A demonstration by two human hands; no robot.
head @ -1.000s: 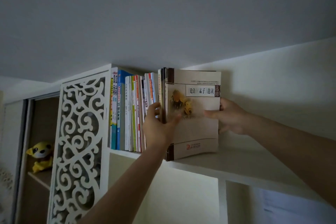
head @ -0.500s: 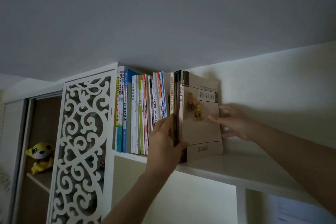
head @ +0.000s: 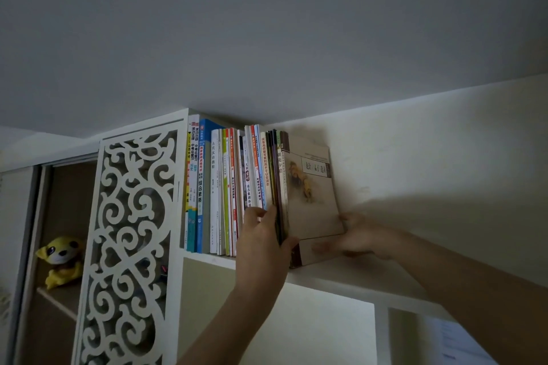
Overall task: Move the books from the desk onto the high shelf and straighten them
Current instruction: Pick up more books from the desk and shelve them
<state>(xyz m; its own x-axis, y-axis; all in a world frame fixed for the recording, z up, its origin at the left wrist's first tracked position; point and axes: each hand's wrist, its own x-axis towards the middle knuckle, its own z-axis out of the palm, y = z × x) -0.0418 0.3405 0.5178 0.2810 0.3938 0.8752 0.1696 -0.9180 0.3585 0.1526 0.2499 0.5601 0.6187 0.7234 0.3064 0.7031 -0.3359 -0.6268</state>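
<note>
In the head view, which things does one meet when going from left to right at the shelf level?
Yellow plush toy → white carved panel → row of books → left hand → beige book → right hand.

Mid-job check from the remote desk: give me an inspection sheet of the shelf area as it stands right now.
Surface: white high shelf, bare to the right of the books.
Job's things: row of books standing on the shelf; the right-end tan-covered book leans, cover facing out.
Clutter: nothing seen on the shelf.
Grippers: left hand grips the spines of the right-end books near their bottom; right hand, blurred, rests against the tan-covered book's lower right edge.
Cables: nothing seen.
Surroundings: white cut-out scroll panel left of the books; yellow plush toy on a lower shelf behind it; ceiling close above; paper sheet at lower right.
</note>
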